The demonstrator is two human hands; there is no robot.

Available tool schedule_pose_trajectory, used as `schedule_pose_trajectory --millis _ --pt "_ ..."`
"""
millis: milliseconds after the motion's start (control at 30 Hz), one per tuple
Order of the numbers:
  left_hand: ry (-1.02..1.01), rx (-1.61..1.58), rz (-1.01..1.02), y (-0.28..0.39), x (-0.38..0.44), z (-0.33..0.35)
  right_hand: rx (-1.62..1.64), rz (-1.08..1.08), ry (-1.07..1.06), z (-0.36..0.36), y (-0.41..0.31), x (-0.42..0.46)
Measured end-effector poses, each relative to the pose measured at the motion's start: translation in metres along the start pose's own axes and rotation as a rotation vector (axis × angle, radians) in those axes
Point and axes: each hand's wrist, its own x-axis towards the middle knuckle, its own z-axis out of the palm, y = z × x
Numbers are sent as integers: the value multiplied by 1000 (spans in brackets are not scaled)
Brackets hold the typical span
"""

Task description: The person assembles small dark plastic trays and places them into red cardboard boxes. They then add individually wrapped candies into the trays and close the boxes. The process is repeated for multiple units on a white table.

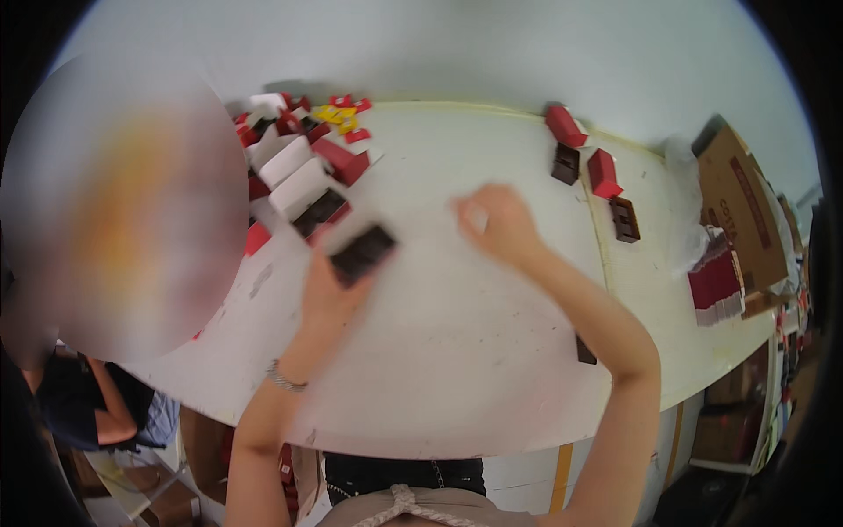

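My left hand (332,286) is closed around a small red box with a dark insert (362,255), tilted and blurred, above the white table (454,329). Just beyond it stand open red boxes with raised white flaps (299,188); one shows a dark insert (319,211) inside. Over the table's middle is my right hand (497,221), its fingers curled and the thumb bent towards them. Motion blur hides whether anything small is between those fingertips. A dark plastic tray (585,349) lies partly under my right forearm.
Yellow packets (339,117) and red packets (357,136) lie at the back left. Red boxes (604,173) and brown trays (624,219) stand at right, near a stack of flat maroon cartons (714,280) and a cardboard box (744,211). Another person's arm (112,402) shows at lower left.
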Motion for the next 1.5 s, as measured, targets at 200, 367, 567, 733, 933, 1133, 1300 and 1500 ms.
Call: schedule_pose_trajectory --millis 200,367,567,733,933,1133,1300,1500 --pt "469 397 74 -32 34 -17 -981 914 310 -49 247 28" --pt "187 193 489 1 27 -23 -700 729 -16 -36 219 61" --pt "-457 -556 -93 69 48 15 -128 -618 -244 7 2 -4" --pt "-424 -159 102 61 17 19 -263 -91 -40 -73 60 -50" --pt "-349 15 333 55 -12 7 -931 1034 -227 -170 149 -123" --pt "-267 12 232 44 -27 -7 176 899 -455 -112 25 -73" --pt "-281 -82 71 46 -39 -18 99 946 -578 -86 -27 -90" --pt "-196 -103 136 39 -44 -18 -458 405 -510 -58 -69 -114"
